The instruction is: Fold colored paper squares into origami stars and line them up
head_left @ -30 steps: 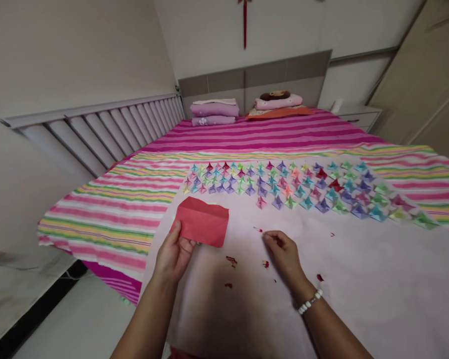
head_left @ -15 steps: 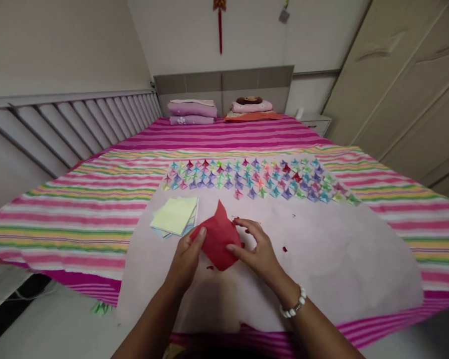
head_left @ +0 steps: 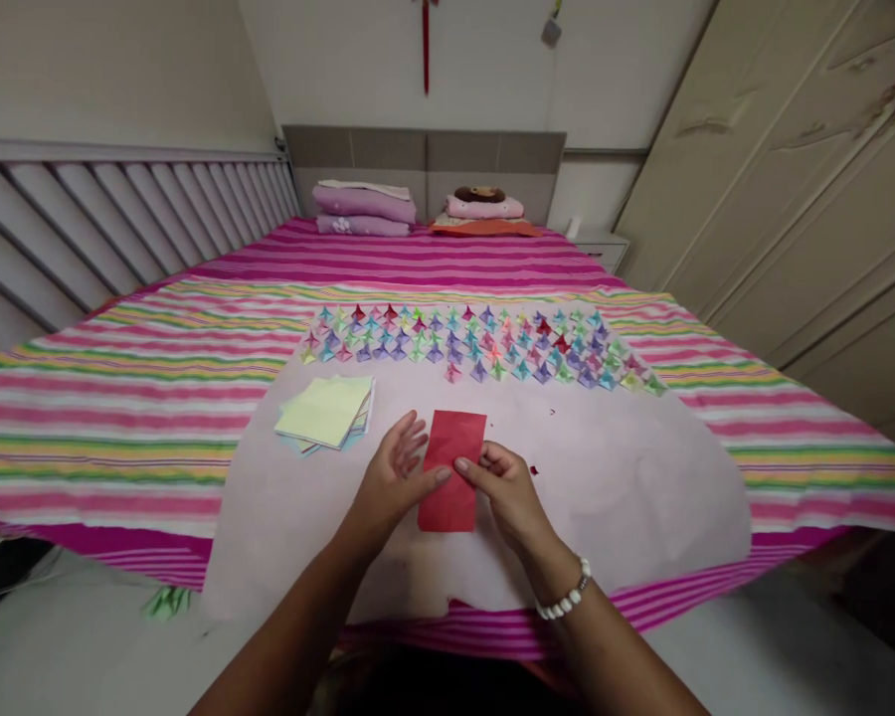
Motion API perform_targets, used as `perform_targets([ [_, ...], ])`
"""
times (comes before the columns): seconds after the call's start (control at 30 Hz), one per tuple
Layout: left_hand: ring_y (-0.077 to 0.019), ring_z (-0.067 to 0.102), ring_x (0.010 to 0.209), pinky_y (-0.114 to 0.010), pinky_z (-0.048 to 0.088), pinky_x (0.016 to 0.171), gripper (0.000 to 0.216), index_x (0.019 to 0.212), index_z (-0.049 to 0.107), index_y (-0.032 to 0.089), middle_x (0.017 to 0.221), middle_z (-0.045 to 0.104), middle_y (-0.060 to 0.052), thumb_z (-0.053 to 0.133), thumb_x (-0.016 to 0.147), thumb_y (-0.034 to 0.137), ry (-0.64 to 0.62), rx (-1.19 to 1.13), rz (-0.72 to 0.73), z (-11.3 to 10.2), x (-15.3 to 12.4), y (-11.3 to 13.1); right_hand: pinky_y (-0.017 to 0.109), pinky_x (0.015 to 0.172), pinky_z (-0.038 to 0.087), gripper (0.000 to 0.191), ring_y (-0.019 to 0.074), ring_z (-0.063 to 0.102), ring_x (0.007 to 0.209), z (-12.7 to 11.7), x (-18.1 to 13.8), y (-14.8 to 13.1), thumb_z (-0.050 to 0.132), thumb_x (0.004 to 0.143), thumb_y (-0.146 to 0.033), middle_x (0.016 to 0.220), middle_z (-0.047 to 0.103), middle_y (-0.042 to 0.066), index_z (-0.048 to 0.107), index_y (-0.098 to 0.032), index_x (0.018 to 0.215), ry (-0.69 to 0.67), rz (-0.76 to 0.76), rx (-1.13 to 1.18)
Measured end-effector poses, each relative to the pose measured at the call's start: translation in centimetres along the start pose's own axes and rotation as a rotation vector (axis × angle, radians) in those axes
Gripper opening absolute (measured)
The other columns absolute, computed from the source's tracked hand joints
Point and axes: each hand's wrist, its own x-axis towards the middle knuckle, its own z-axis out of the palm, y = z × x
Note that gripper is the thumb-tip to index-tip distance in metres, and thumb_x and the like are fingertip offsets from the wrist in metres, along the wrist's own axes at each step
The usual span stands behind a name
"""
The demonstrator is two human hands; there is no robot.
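Note:
A red sheet of paper (head_left: 447, 502), doubled into an upright rectangle, is held above the white sheet. My right hand (head_left: 511, 492) pinches its right edge, thumb on the front and fingers curled behind. At the paper's left side, my left hand (head_left: 392, 477) has its fingers spread, and only its thumb tip lies over the red paper. To the left of that hand rests a stack of square paper (head_left: 324, 410), pale yellow on top with blue beneath.
Rows of small folded paper pieces (head_left: 496, 370) in many colours stand along the far part of the white sheet (head_left: 612, 527). It lies on a striped bed (head_left: 119, 428). A dark red scrap (head_left: 534, 470) is right of my right hand. Folded bedding (head_left: 365, 206) sits by the headboard.
The red paper has gone from a partly opened, pointed shape to a flat, narrow rectangle. My left fingers have let go and spread. The view has shifted slightly.

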Motion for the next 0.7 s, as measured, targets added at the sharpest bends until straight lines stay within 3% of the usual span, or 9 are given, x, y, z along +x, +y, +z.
perform_targets([
  [0.07,-0.0309,0.057,0.118,-0.043,0.047,0.096,0.078,0.132,0.051,0.019,0.132,0.057,-0.017,0.080,0.061,0.033,-0.130,-0.139,-0.132,0.0,-0.3,-0.3,0.030,0.062,0.049,0.024,0.0158,0.058,0.060,0.0,-0.2,0.0,0.079,0.065,-0.041,0.067,0.066,-0.001,0.067,-0.022,0.072,-0.011,0.019,0.013],
  [0.13,-0.0291,0.064,0.105,-0.042,0.050,0.091,0.061,0.121,0.060,0.015,0.116,0.068,-0.015,0.077,0.066,0.035,-0.216,-0.203,-0.180,0.1,-0.6,-0.4,0.031,0.063,0.049,0.024,0.0168,0.059,0.061,0.2,-0.4,0.0,0.079,0.064,-0.042,0.068,0.067,0.000,0.068,-0.022,0.071,-0.025,0.037,0.011],
  [0.27,-0.0232,0.069,0.083,-0.035,0.053,0.079,0.035,0.094,0.071,0.015,0.091,0.075,-0.008,0.077,0.066,0.036,-0.159,-0.120,-0.169,0.4,-1.2,-0.3,0.031,0.066,0.050,0.027,0.0181,0.061,0.067,0.5,-0.6,-0.3,0.078,0.065,-0.042,0.070,0.069,0.001,0.070,-0.021,0.080,-0.036,0.053,0.052],
  [0.37,-0.0199,0.068,0.073,-0.030,0.053,0.069,0.027,0.081,0.072,0.016,0.079,0.075,-0.004,0.078,0.064,0.036,-0.155,-0.019,-0.176,0.4,-1.4,-0.2,0.026,0.058,0.046,0.023,0.0136,0.056,0.057,0.3,-0.4,-0.4,0.077,0.067,-0.039,0.063,0.065,-0.002,0.068,-0.019,0.075,0.042,0.047,0.073],
  [0.53,-0.0156,0.063,0.063,-0.025,0.047,0.059,0.030,0.083,0.072,0.016,0.072,0.073,-0.002,0.072,0.070,0.043,-0.105,-0.020,-0.242,0.0,-1.5,-0.3,0.022,0.045,0.032,0.020,0.0081,0.042,0.043,-0.7,0.1,-0.3,0.077,0.066,-0.034,0.052,0.055,-0.005,0.066,-0.019,0.070,0.169,0.027,0.046],
  [0.7,-0.0144,0.063,0.068,-0.024,0.046,0.063,0.031,0.093,0.073,0.017,0.080,0.074,-0.002,0.071,0.073,0.041,-0.221,-0.099,-0.296,0.0,-1.8,-1.0,0.023,0.045,0.032,0.019,0.0086,0.042,0.045,-0.7,0.0,-0.5,0.076,0.067,-0.034,0.053,0.054,-0.005,0.066,-0.019,0.070,0.209,0.013,0.044],
])
